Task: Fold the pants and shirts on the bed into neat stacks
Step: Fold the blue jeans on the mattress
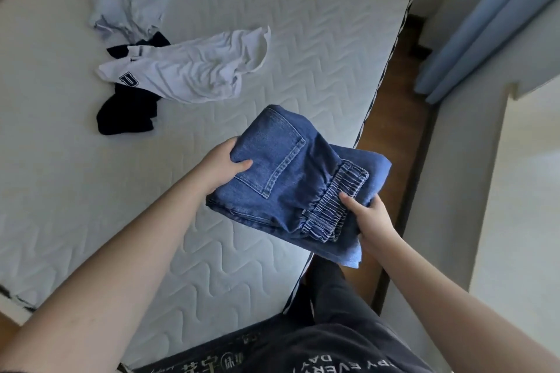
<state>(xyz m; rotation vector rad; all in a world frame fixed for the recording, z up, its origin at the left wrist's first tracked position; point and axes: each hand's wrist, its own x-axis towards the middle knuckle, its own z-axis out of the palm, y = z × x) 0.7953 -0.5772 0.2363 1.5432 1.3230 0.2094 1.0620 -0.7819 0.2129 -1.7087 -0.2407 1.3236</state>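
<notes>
Folded blue jeans (285, 166) with an elastic waistband are held up over the right edge of the bed (318, 39). My left hand (222, 165) grips their left edge, thumb on top. My right hand (371, 219) grips the waistband side, thumb on the elastic. Farther back on the mattress lie a crumpled white shirt (191, 70) with a dark letter print, a dark navy garment (127, 113) partly under it, and a rumpled light blue shirt (133, 4).
The quilted mattress has bare surface in front and to the left. Wooden floor (397, 118) runs along the bed's right side. Blue curtains (497, 18) hang at the right, beside a white ledge (521, 191).
</notes>
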